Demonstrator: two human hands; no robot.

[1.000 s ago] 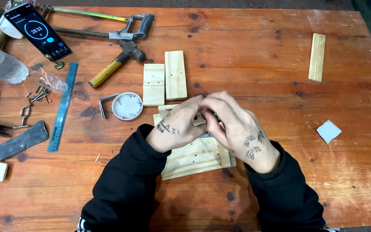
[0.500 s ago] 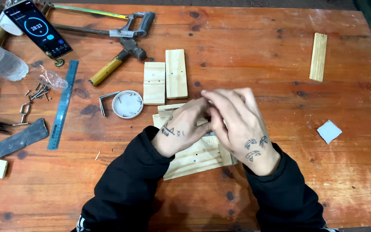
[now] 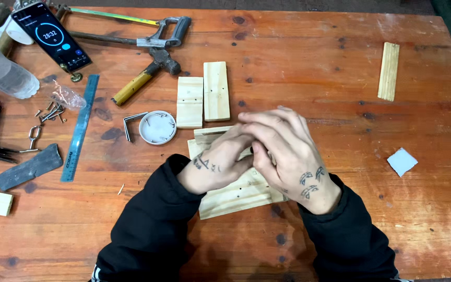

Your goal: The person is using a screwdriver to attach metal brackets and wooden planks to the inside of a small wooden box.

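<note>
Both hands are bunched together right over the middle of the bench. The left hand [image 3: 220, 162] comes in from the lower left with its fingers curled in toward the other one, and the right hand [image 3: 285, 156] is folded over the top of it, fingers bent and overlapping the left fingertips. Whatever is between them is hidden, so I can't tell if either hand is pinching something or just pressing. Black sleeves on both arms.

Directly under the hands sits a pale wooden assembly [image 3: 236, 193], a few flat slats lying on the table with small holes along one board, sticking out below and a bit above the knuckles.

Just above that are two short wooden blocks [image 3: 204, 99] lying side by side, touching. To their left is a small white round lid [image 3: 157, 127] with a few nails in it, and a bent metal key just beside it. Further left there's a blue ruler [image 3: 81, 127], a hammer [image 3: 147, 74] with a yellow handle, a hacksaw [image 3: 131, 31] along the top edge, a phone [image 3: 52, 36] showing a timer, a plastic bottle [image 3: 1, 70] and loose screws [image 3: 48, 112].

Off to the right, well apart, lie one wooden strip [image 3: 388, 71] and a small white scrap [image 3: 402, 161]. The table [image 3: 314, 57] is worn orange-red planks with dark knots.
</note>
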